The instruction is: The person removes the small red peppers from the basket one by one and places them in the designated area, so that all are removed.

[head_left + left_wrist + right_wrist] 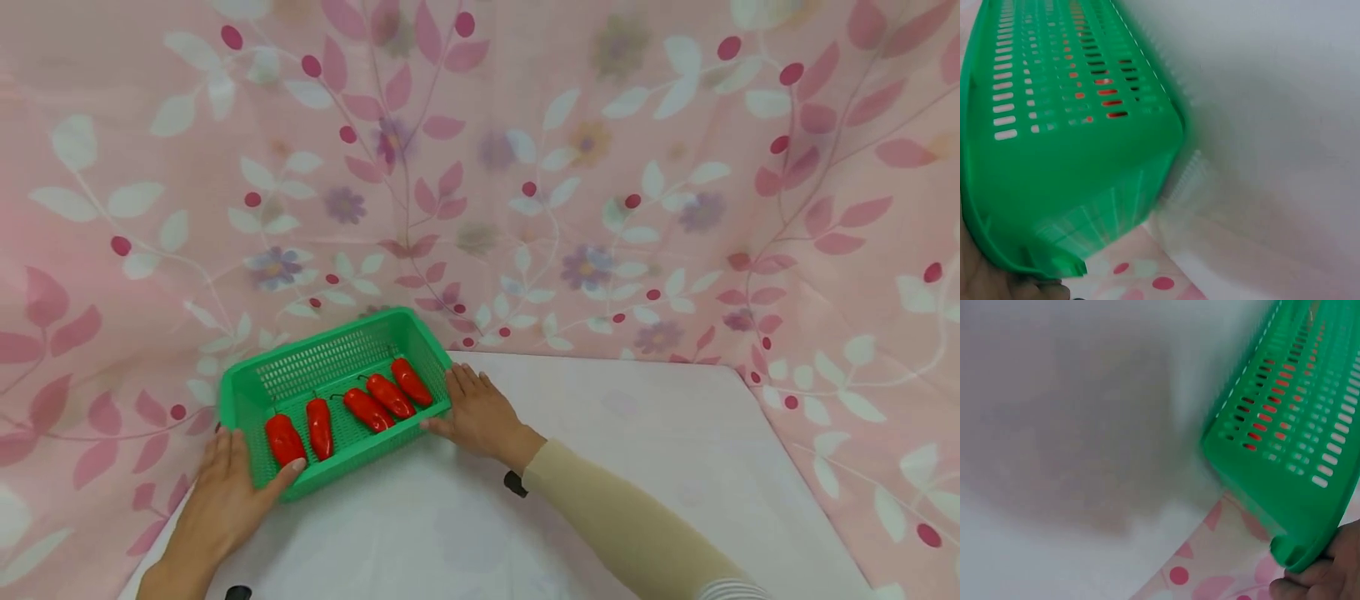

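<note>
A green plastic basket (352, 462) with slotted walls sits at the left of the head view, slanted with its right end farther back. Several red peppers (320, 429) with thin dark stems lie in a row on its floor. My left hand (223, 502) grips the left end, its thumb over the front rim. At the opposite end my right hand (482, 414) holds the rim, its thumb at the front corner. Both wrist views show fingertips curled beneath the rim. Whether the basket's base touches the table cannot be told.
A white cloth covers the table (637, 467), whose far edge meets a pink curtain (480, 167) patterned with leaves and flowers. Small black objects (516, 484) show beside both wrists, apparently parts of the wrist cameras.
</note>
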Tool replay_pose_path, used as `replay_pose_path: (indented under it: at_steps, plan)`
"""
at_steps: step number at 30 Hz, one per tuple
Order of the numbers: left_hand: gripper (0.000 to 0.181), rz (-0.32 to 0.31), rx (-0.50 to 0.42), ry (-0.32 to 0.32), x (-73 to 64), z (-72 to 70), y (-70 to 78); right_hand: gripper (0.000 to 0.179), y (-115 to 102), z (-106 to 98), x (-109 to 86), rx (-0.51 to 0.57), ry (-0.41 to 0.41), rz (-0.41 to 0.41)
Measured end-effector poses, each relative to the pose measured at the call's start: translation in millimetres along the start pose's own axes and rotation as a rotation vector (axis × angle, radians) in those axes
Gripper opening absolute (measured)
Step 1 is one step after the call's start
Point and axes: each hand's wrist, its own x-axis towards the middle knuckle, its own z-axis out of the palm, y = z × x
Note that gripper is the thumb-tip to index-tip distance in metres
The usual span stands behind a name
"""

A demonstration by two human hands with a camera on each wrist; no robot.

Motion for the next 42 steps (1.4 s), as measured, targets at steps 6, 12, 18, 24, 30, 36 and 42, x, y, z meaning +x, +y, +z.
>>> replay_pose_path:
  at_steps: [6,12,18,24,30,36,42]
  plan:
    - [0.123,0.074,0.013,-0.084,19.8,8.6,16.9,0.094,18,1,-59.2,-0.052,0.076,0.025]
    - [0.124,0.186,0.029,-0.122,34.7,20.2,45.6,0.092,33,-1,-119.7,-0.009,0.122,0.084]
    - [0.123,0.29,0.045,-0.146,42.3,33.4,84.6,0.091,46,-6,-177.6,0.004,0.169,0.166]
    - [0.126,0.336,0.052,-0.161,40.9,43.7,109.1,0.093,53,-5,-210.2,0.014,0.237,0.215]
    - [0.125,0.359,0.117,-0.148,34.0,34.9,120.0,0.094,58,-4,-212.6,0.023,0.248,0.195]
    - [0.13,0.386,0.171,-0.172,37.0,27.1,121.5,0.094,61,-5,-215.2,0.02,0.224,0.197]
    - [0.135,0.386,0.177,-0.193,42.1,26.6,118.2,0.091,66,-9,-215.5,-0.003,0.226,0.172]
